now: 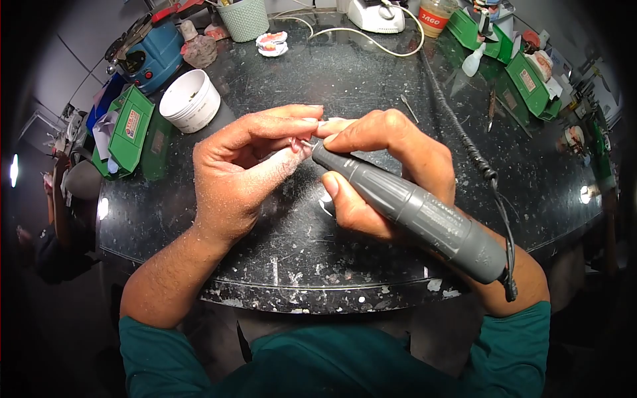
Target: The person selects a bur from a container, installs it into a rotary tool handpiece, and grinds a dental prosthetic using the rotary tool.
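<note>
My left hand (232, 162), dusted with pale powder, pinches a small pink denture piece (296, 144) between thumb and fingers. Most of that piece is hidden by the fingers. Wrapped around a dark grey rotary handpiece (424, 215) is my right hand (398, 149), thumb below and fingers above. The handpiece slants from lower right to upper left, its tip at the pink piece; whether the tip touches it I cannot tell. A coiled black cord (474, 156) runs from its rear end toward the back of the bench.
Beyond my left hand stands a white tub (190, 101), beside a green bin (126, 131). A dental model (272, 44) sits at the back near a woven pot (244, 20). Several slim tools, including a brown-handled one (492, 109), lie right on the black bench (265, 255).
</note>
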The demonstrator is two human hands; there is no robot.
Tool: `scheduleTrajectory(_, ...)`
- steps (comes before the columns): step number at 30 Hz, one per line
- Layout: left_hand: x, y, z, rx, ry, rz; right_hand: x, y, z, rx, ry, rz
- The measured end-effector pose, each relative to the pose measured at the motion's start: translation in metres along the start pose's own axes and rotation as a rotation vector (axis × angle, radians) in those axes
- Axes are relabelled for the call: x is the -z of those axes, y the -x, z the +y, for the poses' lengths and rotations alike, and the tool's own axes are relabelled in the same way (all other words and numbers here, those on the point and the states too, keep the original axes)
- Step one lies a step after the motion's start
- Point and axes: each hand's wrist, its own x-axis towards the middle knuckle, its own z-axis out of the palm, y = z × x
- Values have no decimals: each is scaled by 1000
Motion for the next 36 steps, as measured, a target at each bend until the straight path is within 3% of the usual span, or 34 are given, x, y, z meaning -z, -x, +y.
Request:
scheduleTrajectory(5, 0, 0, 0, -5, 10, 4, 7, 0, -6, -52, 36, -85)
scheduleTrajectory(10, 1, 0, -3, -3, 50, 5, 2, 0, -1, -16, -6, -8)
scheduleTrajectory(36, 3, 0, -6, -40, 95, -20, 1, -1, 1, 15, -18, -39)
